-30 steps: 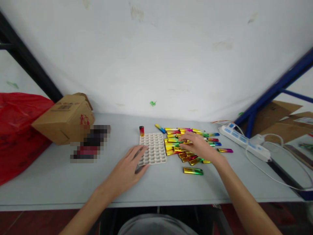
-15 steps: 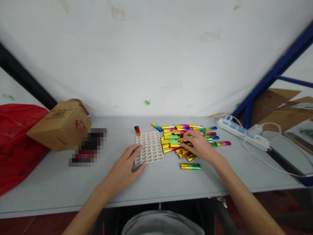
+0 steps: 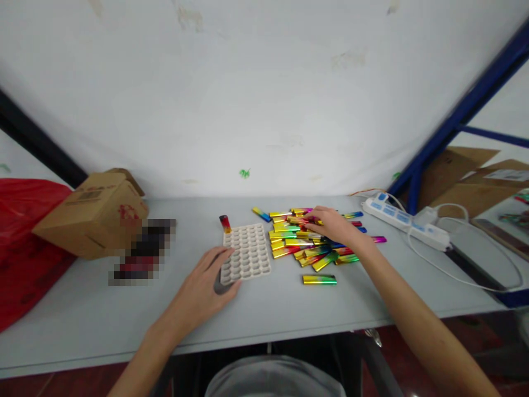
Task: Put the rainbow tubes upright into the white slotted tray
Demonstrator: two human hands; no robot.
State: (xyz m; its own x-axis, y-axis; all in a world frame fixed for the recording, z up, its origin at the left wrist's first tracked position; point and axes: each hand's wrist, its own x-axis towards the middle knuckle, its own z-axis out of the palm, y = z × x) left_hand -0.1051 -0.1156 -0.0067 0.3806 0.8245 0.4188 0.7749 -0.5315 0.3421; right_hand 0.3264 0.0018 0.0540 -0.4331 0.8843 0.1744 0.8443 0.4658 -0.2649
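A white tray with rows of empty sockets (image 3: pixel 247 256) lies on the grey table (image 3: pixel 103 309). My left hand (image 3: pixel 202 286) lies flat at its near left corner, fingers spread, touching the edge. One red-and-yellow lighter (image 3: pixel 225 224) stands upright at the tray's far left corner. To the right is a heap of several shiny rainbow-coloured lighters (image 3: pixel 301 237). My right hand (image 3: pixel 333 223) reaches over the far part of the heap, fingers curled down onto the lighters; whether it grips one is hidden. A single gold-green lighter (image 3: pixel 319 279) lies apart, nearer me.
A cardboard box (image 3: pixel 93 212) and a red plastic bag (image 3: pixel 20 242) sit at the left. A white power strip (image 3: pixel 403 223) with its cable (image 3: pixel 487 264) lies at the right. A blue metal frame (image 3: pixel 458 110) rises at the right, with a white wall behind the table.
My right hand has moved from the middle of the heap to its far side. My left hand stays at the tray's corner. The view has shifted slightly.
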